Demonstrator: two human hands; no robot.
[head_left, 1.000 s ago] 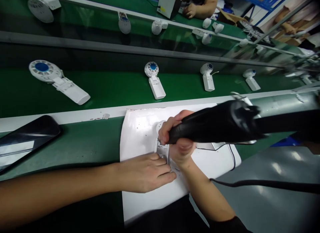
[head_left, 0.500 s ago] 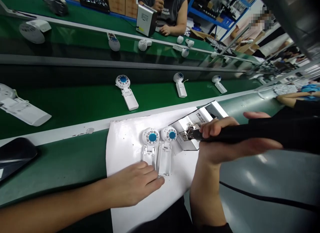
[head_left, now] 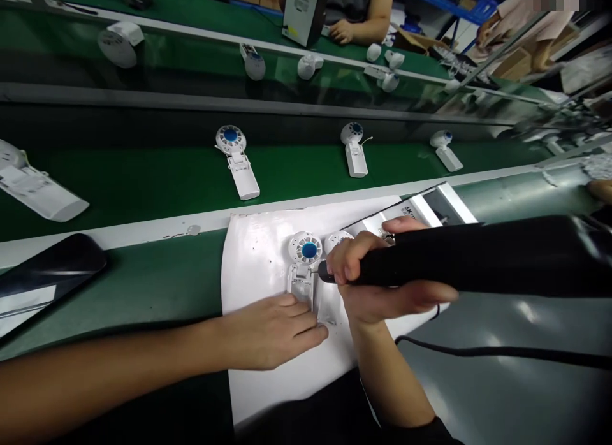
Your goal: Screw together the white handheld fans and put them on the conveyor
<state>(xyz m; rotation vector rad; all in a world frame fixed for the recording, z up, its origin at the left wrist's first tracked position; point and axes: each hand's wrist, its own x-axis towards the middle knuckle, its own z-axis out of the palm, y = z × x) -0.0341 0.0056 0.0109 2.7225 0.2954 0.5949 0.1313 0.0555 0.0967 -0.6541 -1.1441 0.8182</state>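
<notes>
My right hand (head_left: 368, 276) is wrapped round a black electric screwdriver (head_left: 468, 257), held nearly level. Its bit points left and reaches the hinge area of a white handheld fan (head_left: 301, 273) with a blue centre. Whether the bit touches a screw there I cannot tell. My left hand (head_left: 272, 330) grips the lower handle of this fan, pressing it on the white sheet (head_left: 258, 260). Close on its right lies a second handheld fan (head_left: 337, 241), partly hidden by my right hand and the screwdriver. A grey-white screw feeder (head_left: 406, 209) stands behind the screwdriver, partly covered.
Several open handheld fans lie on the green conveyor belt (head_left: 176, 180), one fan (head_left: 238, 164) straight ahead. A dark flat object (head_left: 52, 279) sits at left. A black cable (head_left: 478, 351) hangs at right. Across the line, a co-worker's hand (head_left: 342, 32) rests beside a metal box (head_left: 303, 14).
My right hand has brought the screwdriver left from the screw feeder to the left fan. My left hand stays on that fan's handle. The view has shifted slightly.
</notes>
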